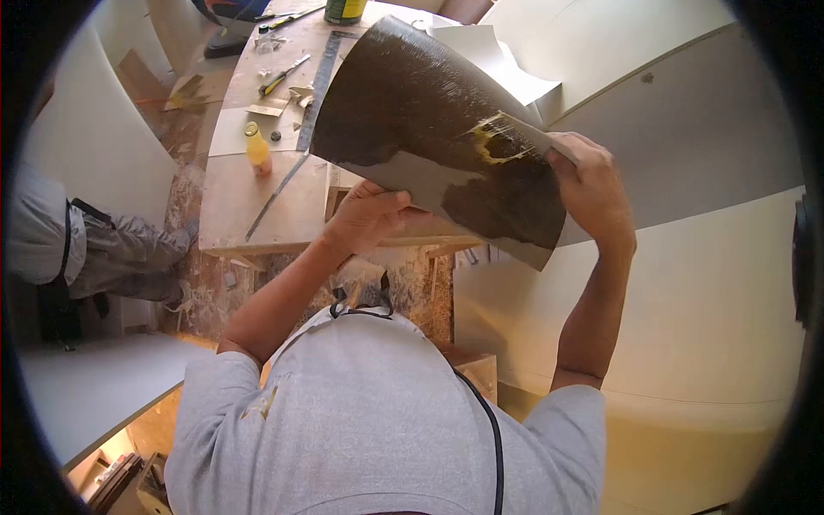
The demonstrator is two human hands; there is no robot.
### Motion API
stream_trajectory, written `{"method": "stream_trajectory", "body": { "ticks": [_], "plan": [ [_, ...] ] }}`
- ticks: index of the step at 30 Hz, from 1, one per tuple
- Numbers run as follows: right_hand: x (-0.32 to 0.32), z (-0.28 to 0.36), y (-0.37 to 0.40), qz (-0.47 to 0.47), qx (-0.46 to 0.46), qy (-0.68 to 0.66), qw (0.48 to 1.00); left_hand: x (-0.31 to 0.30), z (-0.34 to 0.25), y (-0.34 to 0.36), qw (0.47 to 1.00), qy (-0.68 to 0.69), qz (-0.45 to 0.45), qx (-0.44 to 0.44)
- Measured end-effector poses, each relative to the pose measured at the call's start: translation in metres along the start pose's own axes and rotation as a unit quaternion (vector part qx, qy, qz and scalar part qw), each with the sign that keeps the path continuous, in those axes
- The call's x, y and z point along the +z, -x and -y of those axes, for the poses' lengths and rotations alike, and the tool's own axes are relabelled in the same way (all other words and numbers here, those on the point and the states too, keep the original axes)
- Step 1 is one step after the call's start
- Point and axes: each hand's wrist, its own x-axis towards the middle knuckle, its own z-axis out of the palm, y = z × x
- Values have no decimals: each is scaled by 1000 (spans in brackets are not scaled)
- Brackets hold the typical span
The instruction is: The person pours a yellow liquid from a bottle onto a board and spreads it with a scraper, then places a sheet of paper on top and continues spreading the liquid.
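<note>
A curved sheet point(421, 103), its upper face mostly coated in something dark, wet and shiny, is held tilted above the workbench. Bare greyish patches show along its near edge. My left hand point(369, 215) grips that near edge, thumb on top and fingers underneath. At the sheet's right end, my right hand point(594, 184) is closed on a thin flat spreader point(534, 133). Yellowish glue point(493, 144) stretches in strings and a ring between the spreader and the sheet. Part of the right-hand fingers is hidden behind the spreader.
The wooden workbench point(232, 206) bears a metal square point(319, 81), a cutter knife point(285, 75), a small yellow bottle point(257, 150) and a can point(345, 10). Large pale panels point(635, 318) stand on the right. Another person's legs point(129, 257) are at left.
</note>
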Motion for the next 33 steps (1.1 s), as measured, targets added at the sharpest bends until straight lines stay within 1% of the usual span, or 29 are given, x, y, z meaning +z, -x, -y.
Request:
{"method": "stream_trajectory", "body": {
  "ticks": [1, 2, 4, 5, 7, 8, 10, 11, 13, 14, 16, 17, 19, 20, 23, 25, 26, 28, 29, 31, 33],
  "plan": [
    [6, -1, 0, -15, -28, 73, 997, -4, -3, 4, 1000, 19, -7, -18],
    [16, -6, 2, -14, -26, 72, 997, -11, -4, 9, 1000, 19, -8, -20],
    [46, -18, 6, -34, -61, 73, 995, -31, 0, 20, 997, -13, -55, -55],
    [59, -21, 7, -32, -66, 71, 995, -36, 3, 28, 997, -12, -58, -51],
    [86, -24, 9, 21, -68, 94, 993, -45, 6, 47, 995, -6, -75, -69],
    [98, -25, 11, 27, -72, 88, 993, -50, 10, 53, 994, -6, -84, -67],
    [119, -26, 8, 69, -81, 74, 992, -58, 8, 56, 993, -23, -103, -58],
    [128, -25, 6, 71, -88, 71, 991, -63, 3, 59, 992, -23, -109, -53],
    [147, -22, 4, 37, -118, 41, 992, -64, -9, 67, 979, -17, -200, -42],
    [153, -19, 1, 39, -126, 36, 991, -71, -11, 72, 978, -18, -207, -35],
    [164, -15, -5, 86, -120, 43, 988, -88, -9, 81, 967, 7, -253, 29],
    [173, -14, -8, 90, -126, 40, 987, -93, -5, 87, 965, 8, -258, 34],
    [190, -13, -16, 108, -129, 30, 985, -97, 5, 92, 970, 37, -234, 58],
    [195, -13, -16, 111, -132, 31, 984, -98, 12, 92, 969, 40, -236, 61],
    [204, -5, -16, 111, -124, 37, 985, -95, 28, 94, 963, 32, -254, 86],
    [204, -1, -13, 73, -64, 28, 995, -85, 27, 93, 969, 44, -240, 41],
    [203, 1, -11, 74, -64, 28, 995, -80, 25, 91, 969, 45, -240, 41],
    [197, 12, -8, 66, 22, 39, 997, -74, 21, 88, 969, 3, -243, 48],
    [198, 13, -4, 67, 23, 39, 997, -77, 21, 87, 969, 4, -243, 46],
    [202, 14, 4, 65, 70, 84, 992, -86, 22, 87, 980, -21, -195, 18],
    [214, 20, 16, 48, 76, 84, 992, -89, 28, 86, 983, -36, -182, 11]
  ]
}}
